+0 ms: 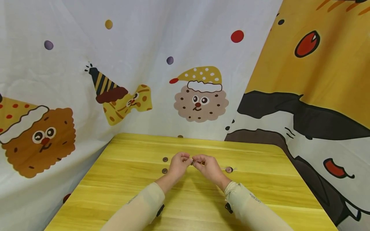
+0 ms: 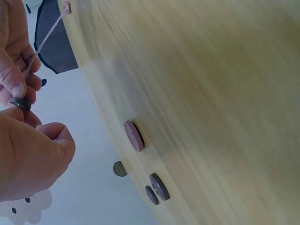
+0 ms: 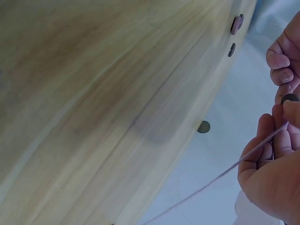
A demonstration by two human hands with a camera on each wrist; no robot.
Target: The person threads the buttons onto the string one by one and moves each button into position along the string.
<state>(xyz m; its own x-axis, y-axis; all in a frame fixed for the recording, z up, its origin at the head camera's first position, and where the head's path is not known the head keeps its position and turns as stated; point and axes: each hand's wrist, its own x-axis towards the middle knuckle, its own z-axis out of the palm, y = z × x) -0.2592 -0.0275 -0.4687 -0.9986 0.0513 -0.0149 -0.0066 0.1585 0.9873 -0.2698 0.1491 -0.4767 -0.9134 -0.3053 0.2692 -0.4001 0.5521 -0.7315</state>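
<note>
My left hand point(image 1: 179, 165) and right hand point(image 1: 209, 166) meet fingertip to fingertip above the table. A small dark round button point(image 2: 20, 103) sits between them, partly covered. The left hand point(image 2: 33, 154) pinches it; its thumb tip is hidden in the left wrist view. Close against the button, the right hand point(image 3: 276, 154) pinches a thin pale string point(image 3: 206, 185). That string runs under its fingers and down to a reddish button point(image 1: 229, 169) on the table, right of the right hand.
Near the left hand lie a reddish-brown button point(image 2: 134, 136), a dark button point(image 2: 159, 186) and a smaller dark one point(image 2: 151, 195). The wood-grain table point(image 1: 130, 192) ends at a far edge, where a white cartoon-printed cloth point(image 1: 138, 48) hangs.
</note>
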